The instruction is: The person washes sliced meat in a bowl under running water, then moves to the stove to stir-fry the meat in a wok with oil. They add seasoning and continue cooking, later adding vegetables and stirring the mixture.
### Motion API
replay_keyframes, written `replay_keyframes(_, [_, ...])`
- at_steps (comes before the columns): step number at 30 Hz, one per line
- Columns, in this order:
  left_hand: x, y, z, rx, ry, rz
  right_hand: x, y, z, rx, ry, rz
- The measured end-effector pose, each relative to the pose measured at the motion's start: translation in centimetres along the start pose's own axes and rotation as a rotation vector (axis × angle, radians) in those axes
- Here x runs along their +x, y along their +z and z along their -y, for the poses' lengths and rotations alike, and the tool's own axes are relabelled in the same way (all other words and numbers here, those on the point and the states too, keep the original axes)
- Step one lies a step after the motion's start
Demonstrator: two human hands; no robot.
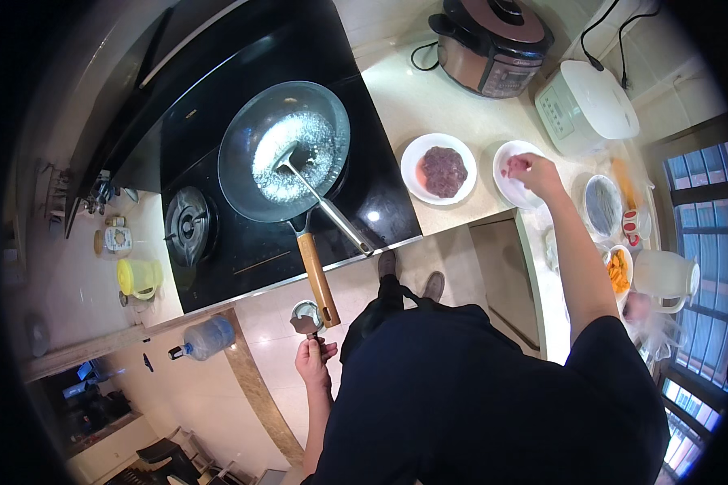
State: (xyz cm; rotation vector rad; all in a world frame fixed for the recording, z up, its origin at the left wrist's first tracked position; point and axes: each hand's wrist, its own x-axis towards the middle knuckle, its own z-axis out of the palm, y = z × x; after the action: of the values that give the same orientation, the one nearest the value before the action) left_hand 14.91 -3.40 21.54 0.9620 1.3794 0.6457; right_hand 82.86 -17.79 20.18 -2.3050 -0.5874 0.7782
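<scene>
My right hand (pixel 539 173) is over a white bowl (pixel 508 195) on the counter, its fingertips bunched on small pinkish pieces (pixel 512 165). The fingers partly hide the pieces. Low at the left, my left hand (pixel 314 359) grips the dark handle of a small round ladle-like utensil (pixel 306 316), beside the wok's wooden handle (pixel 316 273). On the black gas hob (pixel 376 188) sits a wok (pixel 242 188) with bubbly, shiny liquid. A metal spatula (pixel 330 212) rests in it, its handle reaching past the rim. Dark red minced-looking meat (pixel 444 172) lies on a white plate (pixel 415 191).
A brown pressure cooker (pixel 473 66) and a white rice cooker (pixel 567 109) stand behind the plates. Along the right are a bowl of orange pieces (pixel 617 271) and a translucent jug (pixel 661 273). To the left are a second burner (pixel 188 224) and a yellow-lidded jug (pixel 138 277).
</scene>
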Motion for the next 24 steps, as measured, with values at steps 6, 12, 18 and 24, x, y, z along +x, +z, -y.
replay_keyframes(6, [0.0,0.0,0.4,-0.032,-0.026,-0.014,-0.2,2.2,-1.0,-0.359,-0.242,-0.219])
replay_keyframes(12, [0.2,0.5,-1.1,0.018,-0.009,0.004,2.0,3.1,-1.3,-0.316,-0.051,-0.118])
replay_keyframes(18, [-0.1,0.7,-1.7,-0.008,0.030,-0.038,0.6,1.4,-1.1,-0.083,-0.202,-0.174])
replay_keyframes(24, [-0.7,-0.1,-1.2,-0.064,0.016,-0.135,-1.3,1.1,-1.1,-0.247,-0.099,-0.315])
